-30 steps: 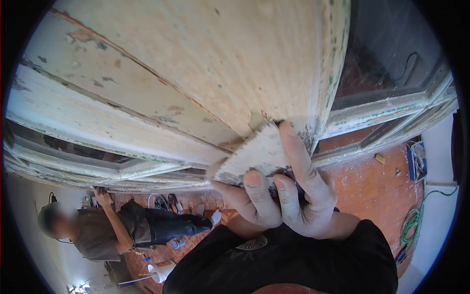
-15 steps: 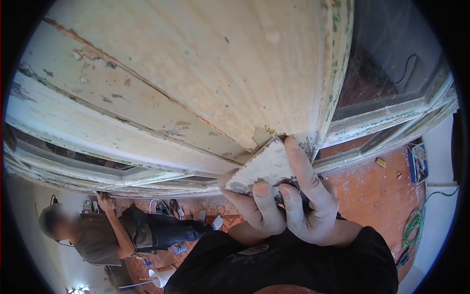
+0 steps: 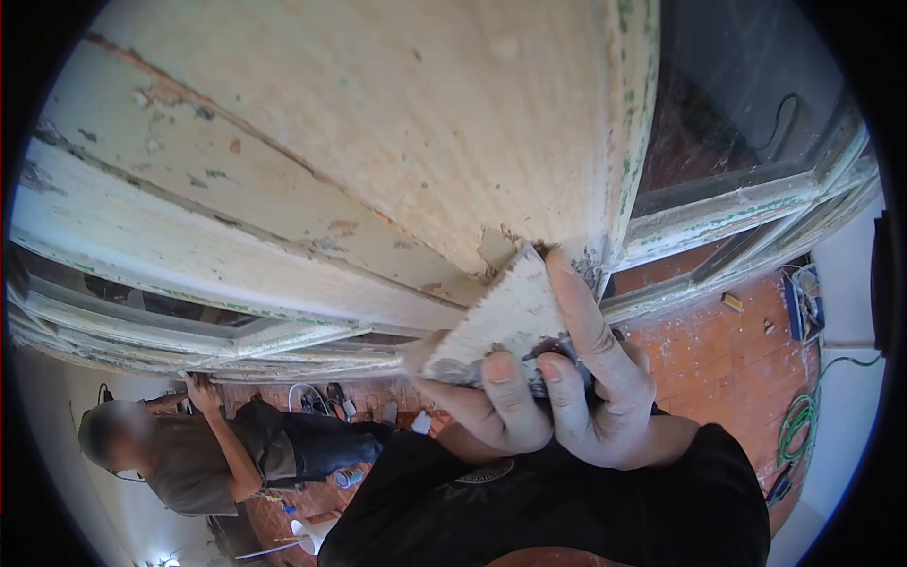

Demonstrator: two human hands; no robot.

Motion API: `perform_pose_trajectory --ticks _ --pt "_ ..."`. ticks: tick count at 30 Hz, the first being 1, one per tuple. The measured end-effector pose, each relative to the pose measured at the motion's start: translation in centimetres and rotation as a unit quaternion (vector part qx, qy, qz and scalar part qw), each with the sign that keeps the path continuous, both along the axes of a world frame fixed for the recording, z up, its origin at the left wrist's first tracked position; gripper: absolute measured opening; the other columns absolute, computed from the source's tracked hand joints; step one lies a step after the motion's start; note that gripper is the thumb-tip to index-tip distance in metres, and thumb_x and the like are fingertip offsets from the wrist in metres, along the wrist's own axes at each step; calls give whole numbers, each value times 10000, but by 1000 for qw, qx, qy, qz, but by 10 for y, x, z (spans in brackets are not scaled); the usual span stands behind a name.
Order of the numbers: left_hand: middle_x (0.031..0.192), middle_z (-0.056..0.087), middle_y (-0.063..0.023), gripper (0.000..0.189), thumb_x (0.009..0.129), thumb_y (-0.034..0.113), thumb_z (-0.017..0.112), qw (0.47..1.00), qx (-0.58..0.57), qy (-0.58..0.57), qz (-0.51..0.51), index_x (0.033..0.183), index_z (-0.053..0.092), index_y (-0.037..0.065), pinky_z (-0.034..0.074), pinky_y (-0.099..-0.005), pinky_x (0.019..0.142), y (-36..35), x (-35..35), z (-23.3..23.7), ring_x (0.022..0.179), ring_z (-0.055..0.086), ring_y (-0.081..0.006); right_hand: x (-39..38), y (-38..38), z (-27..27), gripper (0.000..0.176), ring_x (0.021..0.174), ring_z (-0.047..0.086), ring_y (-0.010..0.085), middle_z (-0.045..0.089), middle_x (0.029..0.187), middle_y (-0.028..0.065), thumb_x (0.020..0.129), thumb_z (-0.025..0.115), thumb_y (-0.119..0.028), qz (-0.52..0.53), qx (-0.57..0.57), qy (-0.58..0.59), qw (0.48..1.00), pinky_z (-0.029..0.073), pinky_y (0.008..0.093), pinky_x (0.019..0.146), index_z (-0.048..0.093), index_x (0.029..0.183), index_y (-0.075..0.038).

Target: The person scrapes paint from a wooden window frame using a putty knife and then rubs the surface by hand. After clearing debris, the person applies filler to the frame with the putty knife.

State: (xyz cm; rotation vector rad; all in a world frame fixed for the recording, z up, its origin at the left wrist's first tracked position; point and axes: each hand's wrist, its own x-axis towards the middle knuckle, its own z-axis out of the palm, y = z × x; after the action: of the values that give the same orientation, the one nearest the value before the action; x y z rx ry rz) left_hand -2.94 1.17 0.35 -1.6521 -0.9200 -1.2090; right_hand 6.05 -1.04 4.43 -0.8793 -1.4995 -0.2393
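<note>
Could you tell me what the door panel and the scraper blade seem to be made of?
Door panel: probably wood under old cream paint, matt and flaking, with bare brown patches and green flecks at the edge. Scraper blade: likely thin metal, though a crust of whitish dried paint or filler hides most of its surface.

- The scraper (image 3: pixel 501 317) sits in the right hand (image 3: pixel 557 387), its tip against the wooden panel (image 3: pixel 378 123) above.
- A co-worker (image 3: pixel 217 454) crouches at lower left on the floor (image 3: pixel 718 350).
- A coiled hose (image 3: pixel 798 425) lies far right.
</note>
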Motion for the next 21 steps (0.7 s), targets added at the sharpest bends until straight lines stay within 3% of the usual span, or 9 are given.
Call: perform_pose_trajectory --ticks 2,5,6,7,9,13,15,17,21 --pt "1195 398 -236 370 956 224 392 999 27 -13 14 1152 392 -91 478 -506 625 9 3 -3 845 528 -416 0 6 -5 397 1005 597 325 544 1149 281 909 453 -143 5 12 22 1000 473 370 865 446 1163 162" --pt "1113 389 -361 373 960 227 381 999 19 10 40 1180 391 -74 461 -532 617 9 2 -13 849 527 -407 -1 -5 -11 403 1007 595 334 541 1150 284 908 451 -139 25 -25 37 999 473 379 869 445 1172 165" --pt "1099 402 -358 371 954 220 402 956 163 184 157 1170 394 -82 480 -542 637 15 -6 -2 844 537 -396 -1 -7 -9 402 999 599 337 541 1148 286 908 452 -141 36 -41 37 998 478 379 861 446 1170 165" --pt "1099 402 -358 371 954 220 402 956 166 186 156 1170 394 -82 480 -542 637 13 -6 -2 844 537 -396 -1 -8 -7 402 990 603 340 541 1147 288 908 452 -142 46 -53 39 997 483 378 853 448 1168 164" --pt "1163 431 -231 386 943 229 433 995 0 -65 -75 1157 417 -92 527 -510 666 4 -1 -5 883 551 -407 2 -7 0 401 972 610 346 540 1145 292 908 454 -146 57 -69 42 995 494 378 837 451 1164 163" --pt "1087 416 -344 402 947 215 418 989 73 76 100 1196 365 -96 536 -490 719 8 -1 -10 965 530 -481 5 -10 0 399 946 622 355 539 1141 297 908 456 -151 80 -118 42 989 509 378 814 455 1158 160" --pt "1072 416 -349 391 942 196 428 996 50 31 64 1182 351 -103 527 -511 693 8 0 0 919 540 -485 1 -7 1 409 953 620 348 540 1143 296 906 463 -150 12 -30 -22 999 499 370 824 452 1170 161" --pt "1123 437 -258 368 932 184 456 991 15 21 -128 1163 385 -93 530 -516 653 11 -8 17 874 548 -482 3 -15 7 415 959 619 341 540 1146 293 910 452 -140 38 -97 11 994 494 354 822 433 1196 160" --pt "1189 372 -274 366 934 182 451 1000 -7 24 -13 1198 370 -59 502 -535 633 2 -5 -6 855 536 -479 10 -14 10 417 978 606 351 541 1157 280 912 441 -137 103 -144 8 984 474 357 850 429 1212 153"
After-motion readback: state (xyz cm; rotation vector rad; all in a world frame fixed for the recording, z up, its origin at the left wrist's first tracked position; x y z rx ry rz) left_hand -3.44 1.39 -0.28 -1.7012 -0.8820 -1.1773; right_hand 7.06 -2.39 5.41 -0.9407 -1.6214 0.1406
